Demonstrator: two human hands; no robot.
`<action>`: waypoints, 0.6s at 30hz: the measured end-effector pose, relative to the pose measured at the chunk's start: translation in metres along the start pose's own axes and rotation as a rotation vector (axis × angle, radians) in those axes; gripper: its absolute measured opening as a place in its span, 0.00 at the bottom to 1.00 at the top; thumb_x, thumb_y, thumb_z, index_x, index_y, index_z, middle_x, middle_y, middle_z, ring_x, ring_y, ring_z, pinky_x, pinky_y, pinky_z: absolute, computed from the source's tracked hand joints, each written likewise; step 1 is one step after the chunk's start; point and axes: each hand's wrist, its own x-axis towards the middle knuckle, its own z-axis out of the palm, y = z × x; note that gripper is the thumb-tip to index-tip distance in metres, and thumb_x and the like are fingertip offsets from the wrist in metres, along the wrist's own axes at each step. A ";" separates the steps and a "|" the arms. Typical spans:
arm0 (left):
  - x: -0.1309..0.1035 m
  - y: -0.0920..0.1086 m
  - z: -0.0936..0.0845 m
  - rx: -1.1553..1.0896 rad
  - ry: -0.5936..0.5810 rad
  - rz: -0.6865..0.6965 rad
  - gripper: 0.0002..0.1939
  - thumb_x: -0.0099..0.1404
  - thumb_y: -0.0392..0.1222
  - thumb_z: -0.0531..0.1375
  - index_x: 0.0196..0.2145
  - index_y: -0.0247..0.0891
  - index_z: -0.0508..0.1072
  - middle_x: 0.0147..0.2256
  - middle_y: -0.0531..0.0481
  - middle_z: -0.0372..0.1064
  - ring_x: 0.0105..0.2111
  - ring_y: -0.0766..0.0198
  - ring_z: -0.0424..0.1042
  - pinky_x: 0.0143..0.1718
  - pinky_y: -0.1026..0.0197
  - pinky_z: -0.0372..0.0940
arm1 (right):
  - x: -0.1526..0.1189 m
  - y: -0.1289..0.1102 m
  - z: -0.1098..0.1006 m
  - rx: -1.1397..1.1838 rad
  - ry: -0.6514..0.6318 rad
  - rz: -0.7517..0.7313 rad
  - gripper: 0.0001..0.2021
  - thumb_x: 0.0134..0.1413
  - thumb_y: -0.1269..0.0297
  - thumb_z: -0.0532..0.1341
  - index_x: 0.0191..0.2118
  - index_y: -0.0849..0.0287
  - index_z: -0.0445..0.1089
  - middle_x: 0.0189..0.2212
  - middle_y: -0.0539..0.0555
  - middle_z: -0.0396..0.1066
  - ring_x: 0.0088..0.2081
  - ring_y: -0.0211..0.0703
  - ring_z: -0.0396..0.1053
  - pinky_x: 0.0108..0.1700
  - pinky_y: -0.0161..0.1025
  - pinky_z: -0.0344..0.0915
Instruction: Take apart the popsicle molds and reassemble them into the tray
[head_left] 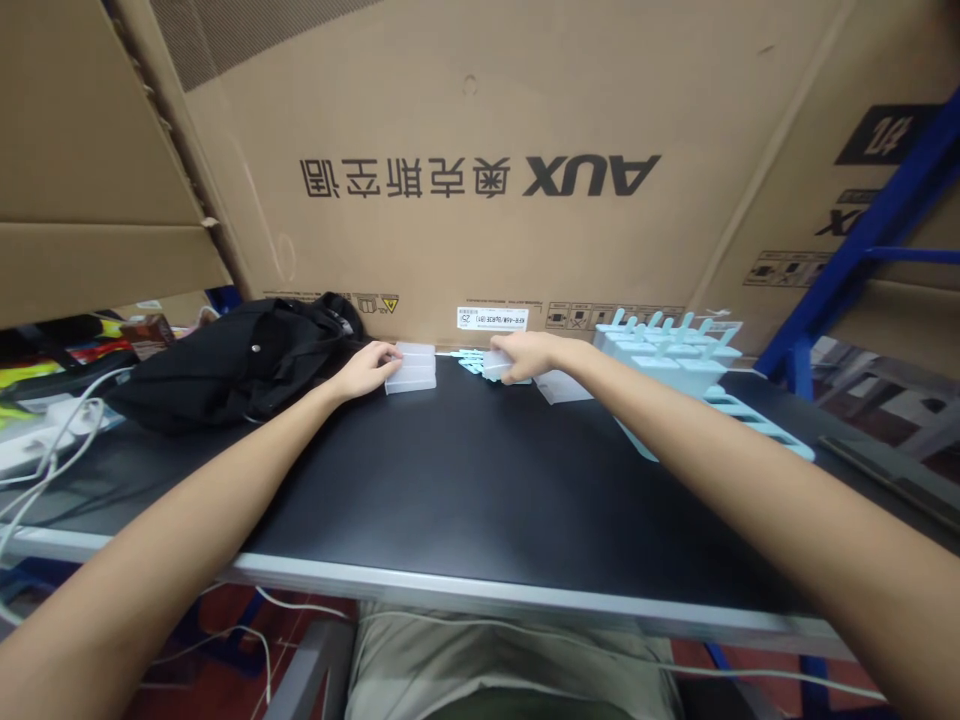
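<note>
My left hand (367, 370) has its fingers closed on the left end of a whitish translucent plastic piece with several sections (414, 370), which lies on the black table. In my right hand (531, 354) is a small whitish translucent plastic block (495, 364), pinched between thumb and fingers. Beside and partly behind that block lies a bunch of light-blue plastic sticks (470, 360). Under my right wrist rests another translucent plastic piece (562, 388). Farther right stands a light-blue ice-pop mould (667, 360) with several stick handles upright; my right forearm hides part of it.
A light-blue slotted frame (765, 428) lies by the mould. On the left are a black cloth bag (247, 365) and white cables with a power strip (45, 435). A large cardboard box (480, 250) walls off the back. Blue metal posts (862, 250) rise at the right.
</note>
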 end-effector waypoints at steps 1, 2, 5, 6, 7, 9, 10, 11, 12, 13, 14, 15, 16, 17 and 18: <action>0.000 0.000 0.000 -0.003 -0.001 -0.002 0.18 0.61 0.53 0.55 0.42 0.38 0.72 0.45 0.45 0.69 0.45 0.55 0.71 0.51 0.51 0.66 | 0.001 0.000 0.001 0.013 0.003 -0.010 0.28 0.45 0.54 0.63 0.52 0.61 0.64 0.47 0.63 0.70 0.44 0.55 0.70 0.38 0.44 0.63; 0.000 0.000 0.000 -0.007 -0.003 -0.003 0.18 0.61 0.53 0.55 0.42 0.38 0.72 0.45 0.45 0.69 0.45 0.55 0.71 0.51 0.51 0.66 | 0.002 -0.001 0.002 0.029 0.023 -0.024 0.28 0.47 0.52 0.62 0.52 0.61 0.64 0.47 0.64 0.70 0.45 0.56 0.69 0.40 0.45 0.64; 0.000 -0.001 0.000 -0.016 -0.008 0.009 0.19 0.61 0.53 0.55 0.42 0.38 0.72 0.46 0.44 0.70 0.46 0.55 0.71 0.51 0.51 0.65 | 0.013 -0.008 0.006 0.106 0.116 -0.027 0.32 0.51 0.44 0.58 0.55 0.64 0.61 0.54 0.68 0.64 0.49 0.60 0.68 0.48 0.50 0.65; 0.000 -0.001 0.000 -0.014 -0.006 0.014 0.19 0.61 0.53 0.55 0.42 0.38 0.73 0.46 0.44 0.70 0.46 0.54 0.71 0.51 0.52 0.65 | 0.018 -0.011 0.007 0.134 0.141 -0.009 0.33 0.52 0.43 0.57 0.56 0.64 0.60 0.56 0.69 0.61 0.50 0.61 0.68 0.49 0.52 0.64; 0.001 -0.002 0.000 -0.010 -0.002 0.019 0.19 0.61 0.53 0.55 0.42 0.38 0.73 0.47 0.44 0.70 0.46 0.54 0.71 0.52 0.52 0.65 | 0.025 -0.015 0.007 0.159 0.159 0.012 0.34 0.53 0.44 0.56 0.58 0.64 0.58 0.59 0.70 0.57 0.50 0.62 0.68 0.50 0.53 0.64; 0.001 -0.002 0.000 0.001 0.004 0.023 0.18 0.62 0.54 0.55 0.41 0.39 0.73 0.47 0.45 0.70 0.47 0.54 0.70 0.52 0.52 0.65 | 0.040 -0.024 0.007 0.185 0.183 0.028 0.34 0.55 0.47 0.54 0.61 0.65 0.54 0.61 0.70 0.52 0.52 0.63 0.67 0.52 0.54 0.64; 0.001 -0.003 0.000 0.010 0.005 0.026 0.18 0.62 0.54 0.55 0.41 0.39 0.73 0.46 0.45 0.71 0.47 0.54 0.70 0.52 0.52 0.65 | 0.048 -0.029 0.006 0.180 0.195 0.018 0.34 0.56 0.49 0.53 0.62 0.66 0.52 0.62 0.71 0.51 0.54 0.62 0.66 0.54 0.54 0.63; 0.001 -0.003 0.000 0.022 0.006 0.031 0.17 0.62 0.53 0.54 0.41 0.39 0.72 0.46 0.45 0.71 0.47 0.55 0.70 0.53 0.52 0.65 | 0.055 -0.033 0.006 0.163 0.209 -0.002 0.34 0.56 0.52 0.53 0.63 0.68 0.50 0.62 0.71 0.51 0.55 0.62 0.64 0.55 0.53 0.62; 0.002 -0.003 0.000 0.038 0.009 0.036 0.17 0.63 0.53 0.54 0.40 0.39 0.73 0.46 0.45 0.70 0.48 0.55 0.70 0.53 0.52 0.64 | 0.062 -0.038 0.005 0.138 0.227 -0.026 0.34 0.56 0.54 0.53 0.63 0.70 0.49 0.61 0.72 0.52 0.57 0.61 0.63 0.56 0.52 0.61; 0.002 -0.003 0.000 0.056 0.013 0.040 0.17 0.63 0.53 0.53 0.40 0.39 0.73 0.46 0.45 0.70 0.48 0.55 0.70 0.53 0.52 0.64 | 0.069 -0.042 0.005 0.104 0.248 -0.047 0.34 0.56 0.56 0.54 0.63 0.70 0.49 0.61 0.72 0.54 0.57 0.61 0.62 0.57 0.51 0.61; 0.002 -0.003 0.000 0.074 0.018 0.040 0.17 0.63 0.52 0.53 0.40 0.38 0.73 0.46 0.44 0.70 0.47 0.55 0.70 0.53 0.53 0.64 | 0.075 -0.046 0.005 0.066 0.272 -0.064 0.33 0.55 0.58 0.55 0.63 0.71 0.50 0.60 0.71 0.56 0.58 0.60 0.61 0.57 0.51 0.60; 0.002 -0.003 0.000 0.089 0.024 0.036 0.17 0.63 0.52 0.52 0.40 0.38 0.73 0.45 0.44 0.70 0.46 0.55 0.70 0.53 0.53 0.64 | 0.081 -0.050 0.005 0.029 0.298 -0.077 0.31 0.55 0.59 0.55 0.62 0.70 0.51 0.59 0.70 0.58 0.58 0.60 0.60 0.57 0.52 0.60; 0.002 -0.002 0.000 0.099 0.027 0.028 0.17 0.64 0.51 0.52 0.41 0.38 0.73 0.45 0.44 0.69 0.45 0.56 0.70 0.53 0.53 0.65 | 0.086 -0.054 0.005 -0.005 0.323 -0.085 0.30 0.55 0.60 0.55 0.61 0.69 0.53 0.58 0.69 0.59 0.58 0.61 0.58 0.56 0.53 0.60; 0.002 -0.002 0.000 0.105 0.027 0.017 0.17 0.64 0.51 0.52 0.41 0.38 0.73 0.45 0.45 0.69 0.44 0.56 0.71 0.52 0.53 0.65 | 0.091 -0.057 0.006 -0.029 0.348 -0.088 0.29 0.56 0.60 0.56 0.60 0.68 0.53 0.58 0.68 0.61 0.59 0.61 0.57 0.56 0.53 0.60; 0.002 -0.001 -0.001 0.107 0.027 0.005 0.17 0.63 0.51 0.52 0.41 0.38 0.73 0.44 0.45 0.69 0.43 0.57 0.71 0.52 0.53 0.65 | 0.096 -0.060 0.007 -0.043 0.369 -0.091 0.27 0.57 0.60 0.56 0.59 0.67 0.54 0.57 0.67 0.62 0.59 0.61 0.56 0.55 0.53 0.60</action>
